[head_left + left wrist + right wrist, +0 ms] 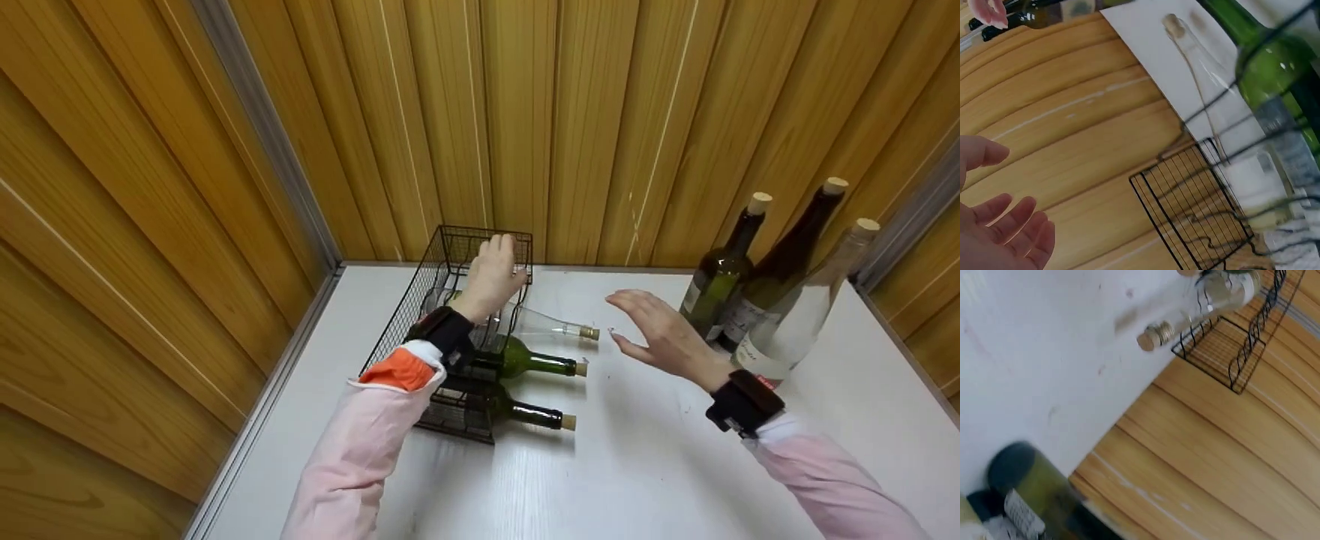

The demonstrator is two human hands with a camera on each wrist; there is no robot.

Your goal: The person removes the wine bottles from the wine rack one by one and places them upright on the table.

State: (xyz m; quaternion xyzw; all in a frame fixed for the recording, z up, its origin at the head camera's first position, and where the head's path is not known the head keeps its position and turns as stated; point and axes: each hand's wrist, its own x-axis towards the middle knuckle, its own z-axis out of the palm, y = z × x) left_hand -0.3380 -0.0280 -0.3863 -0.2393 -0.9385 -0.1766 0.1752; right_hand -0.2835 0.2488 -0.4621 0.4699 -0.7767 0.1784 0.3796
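Note:
My left hand (491, 277) is held over the black wire wine rack (405, 300), fingers loosely bent with nothing in them. In the left wrist view its curved fingers (1013, 228) are apart from the rack. Three corked bottles lie in the rack, necks pointing right: a clear bottle (544, 324), a green bottle (529, 360) and a darker green bottle (517, 411). My left forearm hides part of them. My right hand (664, 334) hovers between the rack and the standing bottles, thumb and fingers spread, holding nothing. It does not show in the right wrist view.
Three corked bottles stand at the right: a dark green one (724, 274), a brown one (780, 262) and a clear one with a label (795, 319). Wood-panelled walls (592, 135) border the white table (637, 465) at the back and sides.

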